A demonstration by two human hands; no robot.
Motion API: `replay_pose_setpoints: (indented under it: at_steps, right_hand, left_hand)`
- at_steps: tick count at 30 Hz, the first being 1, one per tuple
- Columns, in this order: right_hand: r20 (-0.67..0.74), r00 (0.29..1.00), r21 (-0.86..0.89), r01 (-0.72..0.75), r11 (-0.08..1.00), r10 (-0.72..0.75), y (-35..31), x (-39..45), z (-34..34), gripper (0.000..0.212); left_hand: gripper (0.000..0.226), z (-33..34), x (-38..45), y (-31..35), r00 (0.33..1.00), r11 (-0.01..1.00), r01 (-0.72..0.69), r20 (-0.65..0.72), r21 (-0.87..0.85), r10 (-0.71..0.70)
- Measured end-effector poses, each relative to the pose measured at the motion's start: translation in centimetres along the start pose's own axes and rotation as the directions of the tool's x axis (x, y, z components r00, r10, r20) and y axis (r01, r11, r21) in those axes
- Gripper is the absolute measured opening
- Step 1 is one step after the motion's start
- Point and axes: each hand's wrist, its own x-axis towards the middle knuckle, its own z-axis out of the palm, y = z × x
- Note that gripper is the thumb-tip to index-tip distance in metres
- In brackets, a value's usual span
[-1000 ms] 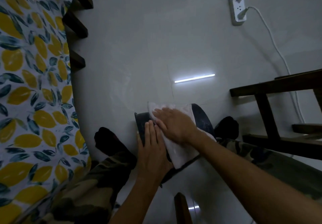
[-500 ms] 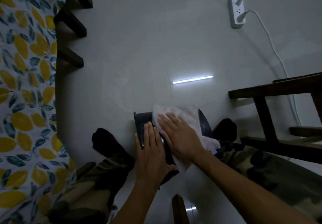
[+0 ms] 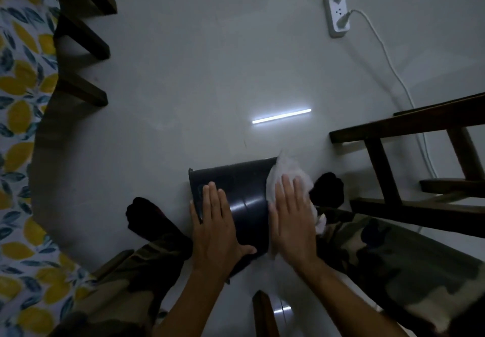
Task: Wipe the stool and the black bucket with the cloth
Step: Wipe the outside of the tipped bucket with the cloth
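The black bucket lies on its side on the pale floor between my feet. My left hand rests flat on its left part, fingers together, steadying it. My right hand presses the white cloth flat against the bucket's right side; cloth shows above and beside the fingers. A dark wooden stool stands at the right, its top rail and legs partly cut off by the frame edge.
A white power strip with a lit red switch and a white cable lies on the floor at the back right. A lemon-print sheet over dark wooden bed slats fills the left. My camouflage-trousered legs flank the bucket.
My right hand has slid the cloth from the bucket's middle over to its right side, uncovering the shiny black surface. My left hand stays on the left part.
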Motion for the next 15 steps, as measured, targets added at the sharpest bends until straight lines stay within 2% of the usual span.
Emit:
replay_pose_setpoints:
  at_steps: [4, 7, 9, 11, 13, 15]
  right_hand:
    - [-0.016, 0.962, 0.071, 0.273, 0.959, -0.273, -3.4, -1.4, 1.3, 0.056]
    - [0.05, 0.913, 0.036, 0.404, 0.914, -0.406, -3.9, 2.8, 0.1, 0.056]
    - [0.057, 0.953, 0.037, 0.295, 0.955, -0.297, -3.7, 5.4, -1.0, 0.055]
    - [0.011, 0.998, 0.066, 0.053, 0.996, -0.054, -3.4, 7.4, -2.1, 0.055]
    - [0.005, 0.988, 0.096, -0.156, 0.983, 0.156, -2.7, 8.9, -2.5, 0.057]
    - [0.071, 0.964, 0.149, -0.265, 0.953, 0.257, -1.9, 9.9, -3.0, 0.057]
  left_hand:
    - [0.145, 0.9, -0.3, -0.4, 0.992, 0.997, -0.055, -0.119, -0.05, 0.049]
    - [0.152, 0.6, 0.0, -0.5, 0.993, 0.997, -0.06, -0.107, -0.041, 0.056]
    - [0.155, 0.2, 0.3, -0.5, 0.994, 0.998, -0.057, -0.096, -0.037, 0.053]
    - [0.155, -0.2, 0.7, -0.7, 0.995, 0.996, -0.057, -0.088, -0.061, 0.052]
    - [0.153, -0.5, 1.1, -0.9, 0.993, 0.992, -0.069, -0.098, -0.104, 0.059]
    - [0.149, -1.0, 1.2, -0.9, 0.986, 0.974, -0.079, -0.162, -0.21, 0.045]
